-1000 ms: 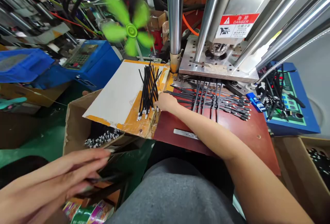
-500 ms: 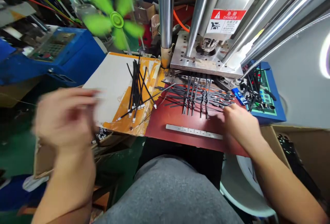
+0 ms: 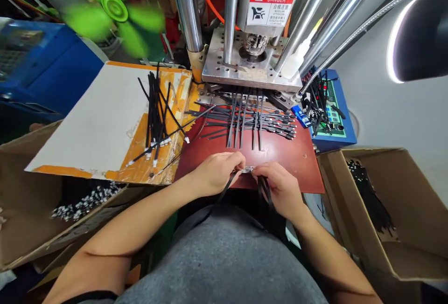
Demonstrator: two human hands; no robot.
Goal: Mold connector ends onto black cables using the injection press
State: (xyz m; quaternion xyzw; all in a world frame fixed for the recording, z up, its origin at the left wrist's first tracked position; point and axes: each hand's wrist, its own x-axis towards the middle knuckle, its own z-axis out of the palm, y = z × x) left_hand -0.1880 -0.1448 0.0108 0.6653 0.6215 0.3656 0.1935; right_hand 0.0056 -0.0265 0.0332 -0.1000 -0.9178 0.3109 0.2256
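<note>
My left hand (image 3: 217, 173) and my right hand (image 3: 278, 187) meet at the front edge of the red work board (image 3: 290, 164). Both are closed on black cables that hang down over my lap. Between my fingers shows a small bit of a metal strip (image 3: 248, 169), mostly hidden by my hands. Further black cables with silver ends (image 3: 245, 124) lie crossed on the board, just beyond my hands. To the left, a loose bundle of black cables (image 3: 156, 117) rests on a white board with orange tape (image 3: 98, 117).
A steel press plate (image 3: 224, 68) on polished columns stands just beyond the cables. A blue control box (image 3: 336, 129) holding black cables sits at the right. Open cardboard boxes (image 3: 395, 210) (image 3: 28, 215) flank me, and a green fan (image 3: 115, 8) spins at the far left.
Both hands have come together at the board's front middle, and my left hand has crossed from the far left. The metal strip lying on the board is now mostly hidden between them.
</note>
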